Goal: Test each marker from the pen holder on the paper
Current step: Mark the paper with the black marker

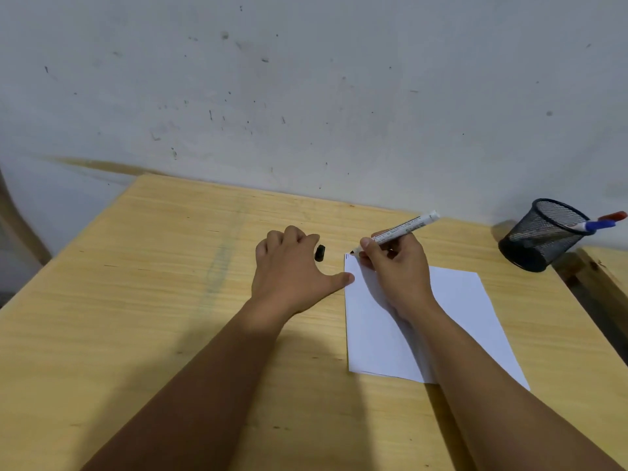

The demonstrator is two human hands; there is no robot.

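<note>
1. Step in hand: testing the first marker, by my read. The right hand (396, 266) grips a white-barrelled marker (401, 229) in a writing hold, black tip down at the far left corner of the paper (452, 317).
2. A short dark stroke shows at that corner, right beside the tip. Can't tell whether the tip is touching the sheet or just off it.
3. The left hand (292, 270) rests on the worktop (136, 300), fingers curled, thumb stretched out so its tip meets the left edge of the paper, probably pinning the sheet. The black cap (319, 253) sits right at its fingertips; can't tell if it's pinched or just lying there.
4. Paper: flat on the worktop, right of centre, under the right wrist and forearm. Otherwise blank as far as I can see.
5. The pen holder (543, 232) is a black mesh cup at the far right of the worktop, well apart from the paper. Two more markers stick out: a blue-capped marker (598, 225) and a red-capped marker (613, 216) behind it. Both look untested.
6. Progress: early. One of three in use, two to go.
7. Next move, as I judge it: finish the stroke, lift the tip, bring the cap to the tip with the left hand and press it on. Needs tip and cap aligned, else ink on fingers.
8. Then set the marker aside or back in the cup, and reach right for the blue one. The holder is light mesh and appears tilted in this wide view, so pull straight out to avoid tipping it.
</note>
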